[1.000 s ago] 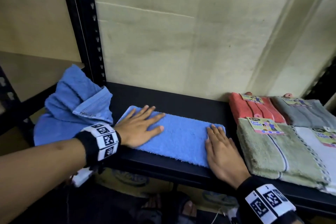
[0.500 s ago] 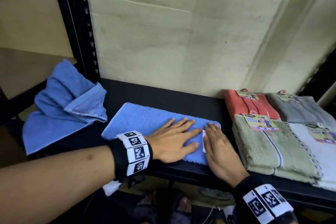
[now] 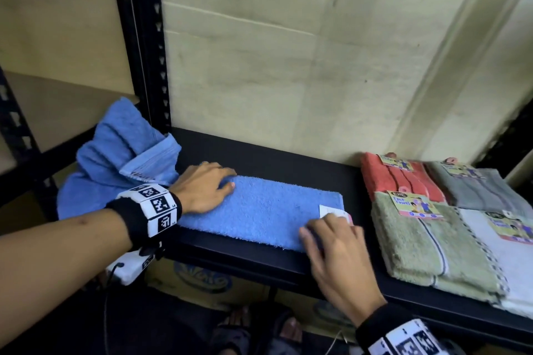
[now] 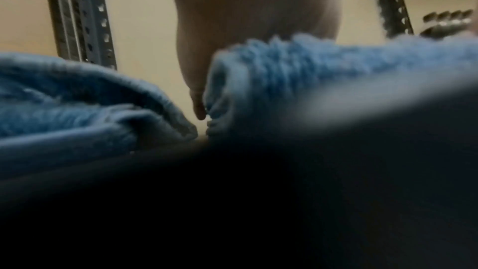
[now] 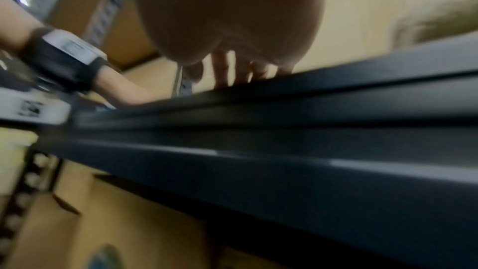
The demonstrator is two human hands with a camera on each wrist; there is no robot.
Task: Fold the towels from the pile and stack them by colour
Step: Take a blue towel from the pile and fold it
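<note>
On the black shelf [image 3: 259,158], head view: the folded blue towel [image 3: 259,210] lies between both hands. The left hand [image 3: 202,187] curls over its left end; the right hand [image 3: 334,245] pinches its right near corner.

Left wrist view: fingers [image 4: 196,97] wrap the towel's edge.

Right wrist view: fingers [image 5: 222,69] reach past the shelf's rim, grip hidden.

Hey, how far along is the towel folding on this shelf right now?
Done: folded coral, grey, green and white towels lie at the shelf's right end. In hand: a blue towel, folded into a long strip, with the left hand at its left end and the right hand at its right end by the white tag. Left: crumpled blue towels on the left.
</note>
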